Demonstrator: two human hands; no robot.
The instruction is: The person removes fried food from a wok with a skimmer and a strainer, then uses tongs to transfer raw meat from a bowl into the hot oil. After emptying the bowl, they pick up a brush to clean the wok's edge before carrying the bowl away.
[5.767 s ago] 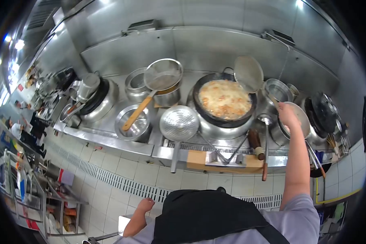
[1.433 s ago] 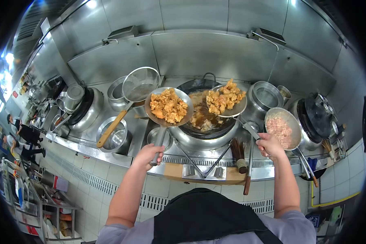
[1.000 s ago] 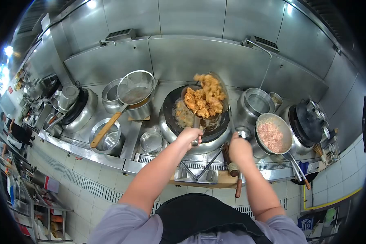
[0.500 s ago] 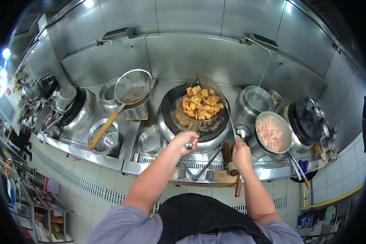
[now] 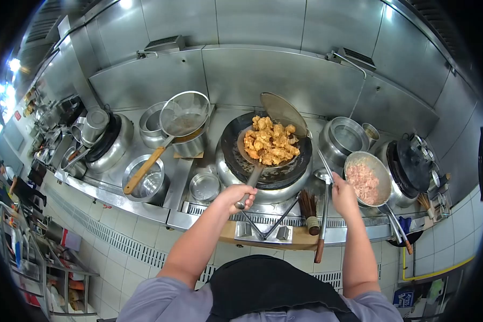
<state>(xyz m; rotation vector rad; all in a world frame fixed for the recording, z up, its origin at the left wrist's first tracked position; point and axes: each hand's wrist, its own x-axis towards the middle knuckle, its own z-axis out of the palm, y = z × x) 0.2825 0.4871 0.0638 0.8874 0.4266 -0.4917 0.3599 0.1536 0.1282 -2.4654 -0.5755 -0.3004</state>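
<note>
Fried pieces (image 5: pixel 273 144): one heap, too piled to count, in the first strainer (image 5: pixel 242 146) above one wok (image 5: pixel 232 163). Left hand (image 5: pixel 237 198): fingers wrapped round its handle. Right hand (image 5: pixel 343 194): fingers closed on the second strainer (image 5: pixel 284 114), tilted at the wok's far-right rim. One ladle (image 5: pixel 322 217) overhung the table's (image 5: pixel 180 188) front edge. Narrow gap between wok and left-side pot (image 5: pixel 191 146).

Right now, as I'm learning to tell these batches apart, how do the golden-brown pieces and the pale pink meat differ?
The golden-brown pieces look craggy and chunky; the pale pink meat looks smoother and more closely packed.
The golden-brown pieces are in a skimmer gripped by the left hand, over the wok; the pale pink meat is right of the wok, held by neither hand.
Both sit in round, long-handled utensils.
</note>
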